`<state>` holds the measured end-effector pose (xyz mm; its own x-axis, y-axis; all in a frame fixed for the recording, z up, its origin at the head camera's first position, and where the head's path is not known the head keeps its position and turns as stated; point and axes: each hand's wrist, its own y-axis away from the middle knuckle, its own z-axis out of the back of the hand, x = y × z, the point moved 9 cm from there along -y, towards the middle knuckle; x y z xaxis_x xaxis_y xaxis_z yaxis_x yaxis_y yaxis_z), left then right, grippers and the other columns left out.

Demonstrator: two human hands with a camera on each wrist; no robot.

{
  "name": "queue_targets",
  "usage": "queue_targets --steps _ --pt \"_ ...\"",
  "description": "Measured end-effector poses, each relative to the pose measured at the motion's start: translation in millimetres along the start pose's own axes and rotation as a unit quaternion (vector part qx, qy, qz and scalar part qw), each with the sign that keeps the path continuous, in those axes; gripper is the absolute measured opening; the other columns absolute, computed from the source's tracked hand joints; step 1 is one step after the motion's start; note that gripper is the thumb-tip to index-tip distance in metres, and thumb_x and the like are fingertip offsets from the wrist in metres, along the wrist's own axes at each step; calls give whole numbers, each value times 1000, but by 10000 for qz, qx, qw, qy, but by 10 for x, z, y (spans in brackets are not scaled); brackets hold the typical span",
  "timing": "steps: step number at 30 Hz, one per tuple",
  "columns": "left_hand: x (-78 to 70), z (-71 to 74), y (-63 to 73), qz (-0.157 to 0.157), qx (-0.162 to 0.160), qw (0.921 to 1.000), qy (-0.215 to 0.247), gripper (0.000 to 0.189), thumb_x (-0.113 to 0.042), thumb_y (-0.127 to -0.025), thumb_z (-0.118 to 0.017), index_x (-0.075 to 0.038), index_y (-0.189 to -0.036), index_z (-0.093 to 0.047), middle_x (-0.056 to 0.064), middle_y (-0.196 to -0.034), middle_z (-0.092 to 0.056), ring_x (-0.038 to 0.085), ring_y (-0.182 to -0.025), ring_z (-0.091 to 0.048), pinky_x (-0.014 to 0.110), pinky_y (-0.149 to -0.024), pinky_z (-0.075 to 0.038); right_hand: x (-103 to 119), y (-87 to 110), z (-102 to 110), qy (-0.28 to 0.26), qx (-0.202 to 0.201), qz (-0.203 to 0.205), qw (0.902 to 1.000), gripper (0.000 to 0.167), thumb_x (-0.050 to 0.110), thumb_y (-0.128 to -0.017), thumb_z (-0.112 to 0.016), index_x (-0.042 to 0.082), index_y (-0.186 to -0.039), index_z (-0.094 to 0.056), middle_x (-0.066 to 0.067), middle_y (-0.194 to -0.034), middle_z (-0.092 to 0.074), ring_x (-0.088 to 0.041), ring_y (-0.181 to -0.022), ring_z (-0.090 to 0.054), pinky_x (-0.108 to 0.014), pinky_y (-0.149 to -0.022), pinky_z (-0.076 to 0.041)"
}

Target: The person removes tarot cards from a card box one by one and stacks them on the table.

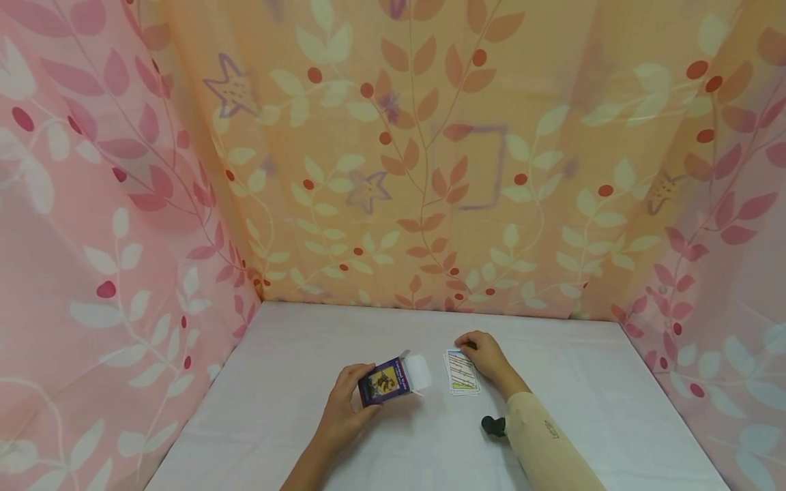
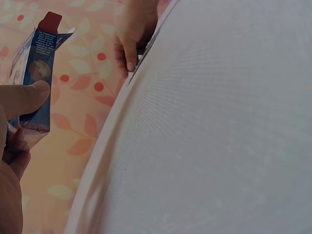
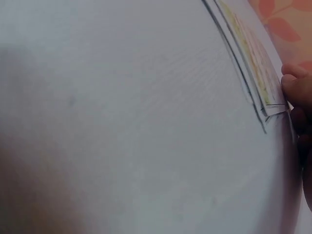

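My left hand [image 1: 345,409] grips a dark blue-purple card box [image 1: 385,382] with a picture on its front, held tilted left of the cards. Its white end flap [image 1: 419,372] stands open toward the right. In the left wrist view the thumb presses on the narrow printed side of the box [image 2: 40,63]. A small, slightly fanned stack of picture cards [image 1: 462,374] lies on the table. My right hand [image 1: 485,354] pinches the far right corner of the top card [image 3: 256,58], thumb on the edge and other fingers curled beside it.
A white cloth covers the table [image 1: 270,423]. Close to the right sleeve [image 1: 546,436] is a small black object [image 1: 493,426]. Leaf-patterned curtains [image 1: 424,170] enclose the far side, left and right.
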<state>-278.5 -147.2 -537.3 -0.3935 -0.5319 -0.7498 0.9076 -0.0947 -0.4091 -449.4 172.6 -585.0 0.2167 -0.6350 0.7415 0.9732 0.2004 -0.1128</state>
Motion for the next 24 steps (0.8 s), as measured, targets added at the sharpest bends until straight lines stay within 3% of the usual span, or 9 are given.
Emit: queue_targets --steps 7,19,24 --pt "-24 6 -3 -161 -49 9998 -93 85 -10 -70 -95 -20 -144 -56 -9 -139 -52 17 -132 -53 48 -115 -45 44 18 31 -9 1 -142 9999 15 4 -96 -68 13 -106 -74 -3 -109 -71 -23 -107 -61 -49 -102 -52" --pt "7 5 2 -65 -67 10000 5 87 -8 -70 -94 -31 -144 -54 -16 -138 -50 12 -133 -51 45 -117 -43 221 123 147 -35 -338 -219 9992 16 7 -97 -66 9 -111 -74 -4 -106 -68 -24 -101 -56 -44 -93 -49" --pt "-9 -1 -2 -154 -81 9998 -60 89 -9 -70 -94 -35 -144 -52 -14 -139 -51 13 -133 -52 46 -116 -44 353 212 209 -16 -536 -56 9985 16 9 -97 -68 9 -112 -74 -4 -105 -69 -25 -102 -55 -42 -92 -46"
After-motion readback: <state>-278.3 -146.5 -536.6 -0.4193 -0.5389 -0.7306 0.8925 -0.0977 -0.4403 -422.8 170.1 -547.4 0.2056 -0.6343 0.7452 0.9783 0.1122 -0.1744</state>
